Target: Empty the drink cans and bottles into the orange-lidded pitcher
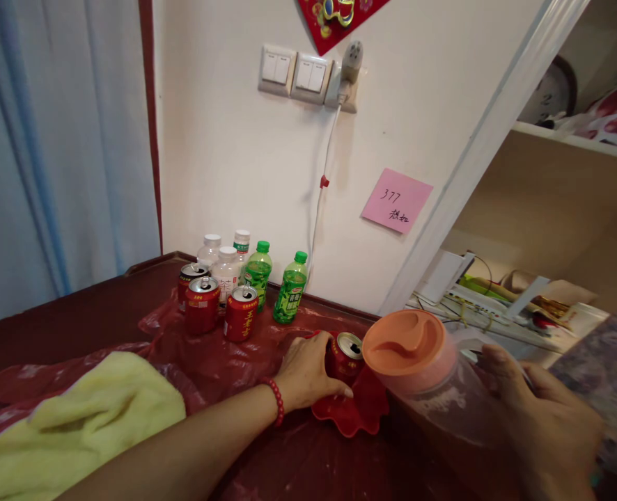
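Note:
My left hand, with a red bead bracelet at the wrist, curls around an opened red drink can. The can stands upright at a red wavy-edged dish; whether it rests inside the dish or behind it I cannot tell. My left thumb lies over the dish. On the right, my right hand is closed on the handle of a clear plastic pitcher with an orange lid. The pitcher tilts towards the can, its lid beside the can's top. Little of its contents can be made out.
Several opened red cans stand at the back left, near white-capped bottles and two green bottles. A yellow cloth lies on red plastic film at the left. A white cable hangs down the wall behind.

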Tool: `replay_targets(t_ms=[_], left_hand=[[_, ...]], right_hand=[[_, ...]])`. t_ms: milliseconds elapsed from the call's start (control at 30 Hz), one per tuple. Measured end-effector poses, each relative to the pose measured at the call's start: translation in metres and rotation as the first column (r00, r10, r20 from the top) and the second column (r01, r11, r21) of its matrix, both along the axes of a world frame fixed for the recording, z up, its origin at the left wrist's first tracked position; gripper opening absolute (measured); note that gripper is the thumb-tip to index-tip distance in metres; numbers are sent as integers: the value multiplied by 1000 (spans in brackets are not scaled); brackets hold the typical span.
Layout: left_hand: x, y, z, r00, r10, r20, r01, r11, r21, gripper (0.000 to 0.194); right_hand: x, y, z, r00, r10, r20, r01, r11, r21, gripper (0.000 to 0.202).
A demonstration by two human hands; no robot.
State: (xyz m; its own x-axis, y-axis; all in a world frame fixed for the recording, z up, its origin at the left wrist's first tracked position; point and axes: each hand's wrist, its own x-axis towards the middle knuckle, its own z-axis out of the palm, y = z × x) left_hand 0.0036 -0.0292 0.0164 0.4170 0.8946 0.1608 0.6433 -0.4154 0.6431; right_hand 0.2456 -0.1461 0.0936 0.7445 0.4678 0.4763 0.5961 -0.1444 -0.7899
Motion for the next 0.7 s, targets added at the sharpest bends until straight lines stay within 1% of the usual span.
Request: replay_targets(t_ms=[467, 700], left_hand=[[-1, -1, 3, 1000, 4, -14, -4, 1000, -12, 80], [-1, -1, 2, 1000, 15, -13, -15, 1000, -9, 78]], right_hand=[[1, -1, -2, 1000, -7, -10, 7, 1000, -6, 59], [0, 0, 0, 1000, 0, 14, 0, 1000, 7, 55]])
